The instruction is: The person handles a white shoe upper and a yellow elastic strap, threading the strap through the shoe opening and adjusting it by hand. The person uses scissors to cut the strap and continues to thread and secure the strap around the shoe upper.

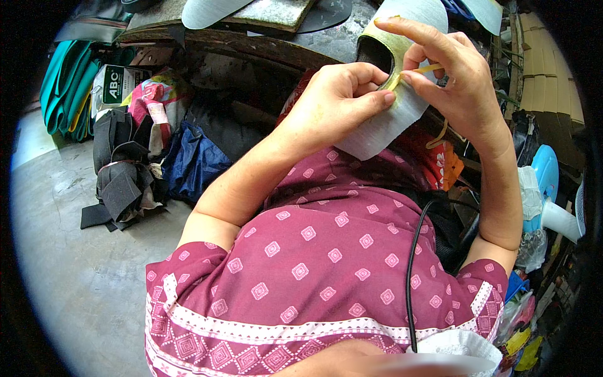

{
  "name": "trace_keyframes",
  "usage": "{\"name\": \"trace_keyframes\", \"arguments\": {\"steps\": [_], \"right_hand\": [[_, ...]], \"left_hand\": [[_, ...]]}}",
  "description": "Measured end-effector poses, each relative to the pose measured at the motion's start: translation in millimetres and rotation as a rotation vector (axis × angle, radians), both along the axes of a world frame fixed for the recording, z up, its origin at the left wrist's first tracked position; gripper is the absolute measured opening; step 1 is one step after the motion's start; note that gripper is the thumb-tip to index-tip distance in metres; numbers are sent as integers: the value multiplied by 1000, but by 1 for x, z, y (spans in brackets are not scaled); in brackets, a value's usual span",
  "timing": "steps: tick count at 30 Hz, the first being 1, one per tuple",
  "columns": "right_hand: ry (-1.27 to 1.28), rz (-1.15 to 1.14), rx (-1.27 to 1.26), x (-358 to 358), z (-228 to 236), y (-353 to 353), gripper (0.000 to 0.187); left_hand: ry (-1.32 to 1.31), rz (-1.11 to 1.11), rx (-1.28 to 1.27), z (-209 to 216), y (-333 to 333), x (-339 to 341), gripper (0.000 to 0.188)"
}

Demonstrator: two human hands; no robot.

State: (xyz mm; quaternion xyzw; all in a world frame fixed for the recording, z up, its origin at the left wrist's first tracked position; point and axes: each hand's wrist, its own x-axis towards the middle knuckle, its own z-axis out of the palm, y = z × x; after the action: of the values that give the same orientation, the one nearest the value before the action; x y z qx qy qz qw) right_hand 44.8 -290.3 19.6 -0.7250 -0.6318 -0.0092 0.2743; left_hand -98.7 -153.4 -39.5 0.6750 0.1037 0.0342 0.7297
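Note:
Above my lap, a grey-white flexible sheet [370, 135] is curved round, and a yellowish band runs along its rounded, dark-lined opening. My left hand [339, 103] is closed on the near left side of this edge, thumb on top and fingers curled. On the right, my right hand [465, 85] pinches a narrow yellow strip [430, 68] between thumb and fingers, its index finger stretched out over the sheet. The strip meets the edge close to my left thumb. What lies under my left fingers is hidden.
A worn worktable [333, 41] ahead bears pale rounded pieces [210, 11]. Left on the floor are a bundle of black strips [122, 182], a blue bag [195, 154] and folded teal sheets [66, 88]. A blue-and-white fan [545, 173] stands right. A black cable [411, 270] hangs over my shirt.

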Motion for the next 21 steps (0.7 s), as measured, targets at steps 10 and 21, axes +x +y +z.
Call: {"name": "trace_keyframes", "arguments": {"steps": [10, 21], "right_hand": [[26, 0, -5, 1, -4, 0, 70], [313, -56, 201, -19, 21, -19, 59]], "left_hand": [[-53, 62, 0, -6, -3, 3, 25], [-475, 32, 852, 56, 22, 4, 11]]}}
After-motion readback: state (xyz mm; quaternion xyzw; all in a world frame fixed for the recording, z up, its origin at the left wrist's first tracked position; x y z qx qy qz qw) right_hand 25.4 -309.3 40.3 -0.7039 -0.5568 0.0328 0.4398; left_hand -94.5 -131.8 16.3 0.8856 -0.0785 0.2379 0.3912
